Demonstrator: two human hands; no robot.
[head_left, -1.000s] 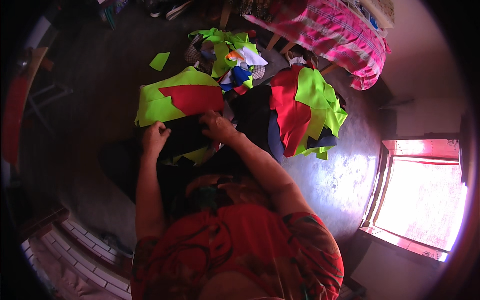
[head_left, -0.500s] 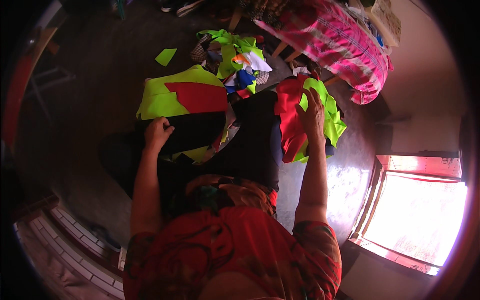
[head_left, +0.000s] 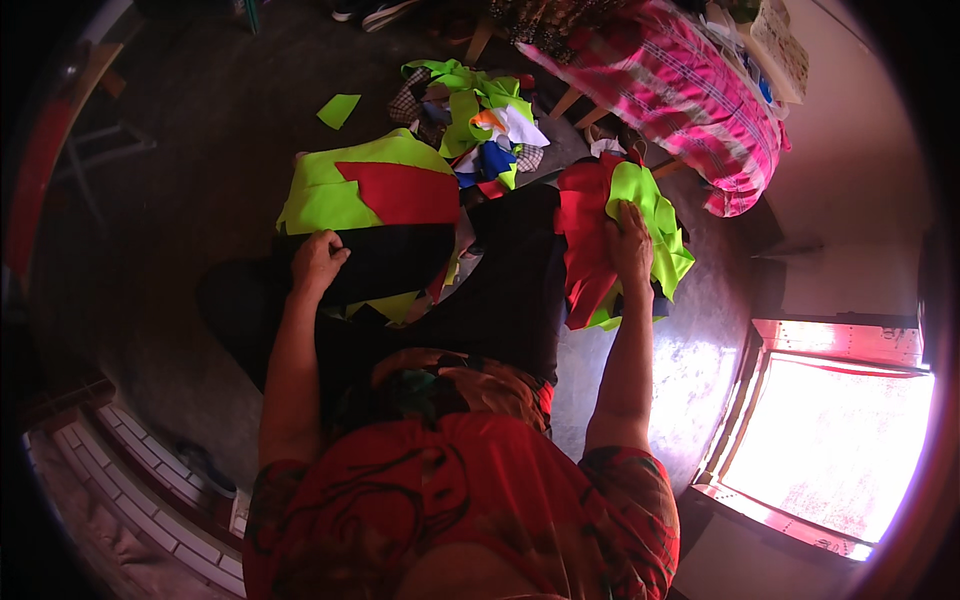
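Observation:
My left hand (head_left: 318,262) is closed, fingers curled in, at the left end of a black cloth piece (head_left: 395,252). Beyond that cloth lie a neon yellow-green cloth piece (head_left: 322,192) and, overlapping it, a red cloth piece (head_left: 405,193). On my right is a second heap with red fabric (head_left: 583,235) on its left side. There my right hand (head_left: 630,248) has its fingers together on a bright yellow-green scrap (head_left: 635,187), which it seems to pinch; the fingertips are partly hidden.
A mixed pile of fabric scraps (head_left: 460,115) lies on the dark floor farther out. One loose yellow-green scrap (head_left: 339,110) is left of it. A pink plaid cloth (head_left: 690,100) drapes over wooden-legged furniture at far right. A bright opening (head_left: 820,440) is at right.
My right hand has drawn back slightly toward me, its spread fingers coming together on the yellow-green scrap, which has shifted. My left hand stays put on the black cloth.

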